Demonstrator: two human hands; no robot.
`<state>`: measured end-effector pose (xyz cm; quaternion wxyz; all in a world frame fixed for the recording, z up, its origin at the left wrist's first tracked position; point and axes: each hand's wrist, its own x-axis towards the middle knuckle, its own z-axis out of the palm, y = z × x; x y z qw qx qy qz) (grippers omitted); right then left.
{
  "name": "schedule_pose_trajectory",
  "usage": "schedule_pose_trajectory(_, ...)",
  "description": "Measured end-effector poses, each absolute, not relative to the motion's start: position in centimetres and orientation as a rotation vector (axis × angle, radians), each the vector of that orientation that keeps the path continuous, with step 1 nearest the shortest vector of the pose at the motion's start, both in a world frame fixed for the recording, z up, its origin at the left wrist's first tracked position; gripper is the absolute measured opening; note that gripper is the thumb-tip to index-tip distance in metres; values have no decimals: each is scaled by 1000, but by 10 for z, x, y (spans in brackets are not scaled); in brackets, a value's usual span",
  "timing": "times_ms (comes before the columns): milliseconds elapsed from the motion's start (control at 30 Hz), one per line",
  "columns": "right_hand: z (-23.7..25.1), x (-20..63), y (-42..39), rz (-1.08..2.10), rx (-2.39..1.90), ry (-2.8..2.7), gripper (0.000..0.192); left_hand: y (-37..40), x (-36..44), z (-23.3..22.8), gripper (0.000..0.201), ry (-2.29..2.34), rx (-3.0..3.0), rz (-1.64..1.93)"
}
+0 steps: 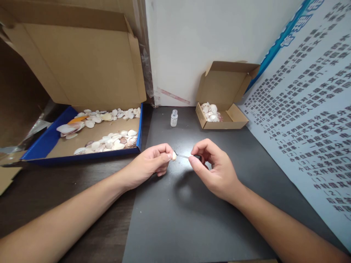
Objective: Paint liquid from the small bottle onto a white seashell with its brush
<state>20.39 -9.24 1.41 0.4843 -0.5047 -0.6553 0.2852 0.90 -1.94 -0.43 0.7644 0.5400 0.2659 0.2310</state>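
Observation:
My left hand (152,160) pinches a small pale shell (174,156) between thumb and fingers above a dark grey mat (192,219). My right hand (212,168) holds a thin brush (183,156) by its black cap, and the brush tip touches the shell. A small clear bottle (173,118) stands uncapped on the mat beyond my hands.
A blue-rimmed cardboard tray (49,140) with several shells lies at the left, its big flap raised. A small open cardboard box (219,117) with shells sits at the back right. A printed poster (307,120) leans along the right side. A white wall is behind.

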Motion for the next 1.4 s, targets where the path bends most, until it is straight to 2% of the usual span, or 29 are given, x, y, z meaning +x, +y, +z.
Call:
schedule_pose_trajectory(533,13,207,-95,671,-1176,-1551,7,-21,10,-1,19,607,1163,521)
schedule_pose_trajectory(933,10,206,-92,677,-1205,-1504,13,-21,9,3,11,604,1045,517)
schedule_pose_trajectory(1133,13,208,-90,550,-1243,-1364,12,-21,9,4,9,620,1053,512)
schedule_pose_trajectory(1400,-1,207,-83,743,-1241,-1385,16,-20,10,5,12,635,969,553)
